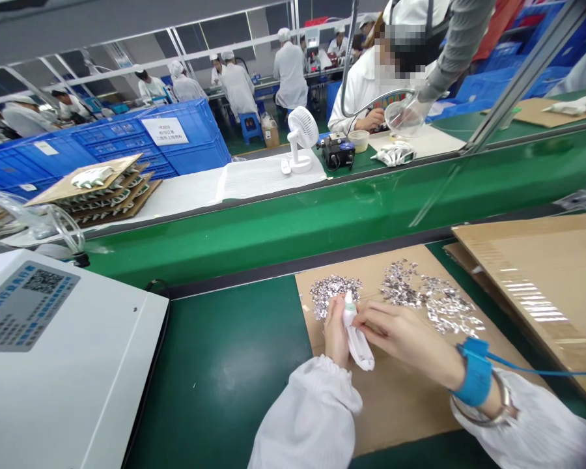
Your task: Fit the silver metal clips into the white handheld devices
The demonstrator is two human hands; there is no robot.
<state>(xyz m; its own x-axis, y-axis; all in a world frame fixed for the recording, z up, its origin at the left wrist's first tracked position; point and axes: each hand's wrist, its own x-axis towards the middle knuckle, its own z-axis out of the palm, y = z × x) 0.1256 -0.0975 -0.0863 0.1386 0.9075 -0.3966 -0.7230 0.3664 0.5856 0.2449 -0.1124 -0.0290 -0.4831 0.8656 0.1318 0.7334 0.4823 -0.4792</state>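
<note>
My left hand (336, 332) is wrapped around a slim white plastic housing (362, 350) with a narrow pointed tip and a pale greenish band near its upper end. The housing stands tilted over the cardboard sheet, its tip pointing away from me. My right hand (400, 335) has its fingertips pinched together against the housing's right side; whatever they may hold is too small to make out. Just beyond my left hand lies a pile of small shiny metal pieces (329, 290). More metal pieces (437, 296) are spread out beyond my right hand.
The cardboard sheet (400, 417) lies on a green bench top (224, 371). Stacked cardboard (532, 260) is at the right, a white machine box (78, 365) at the left. A blue cord (542, 372) runs from my right wristband. Beyond the green divider (273, 228), a co-worker (366, 85) sits near a fan (300, 137).
</note>
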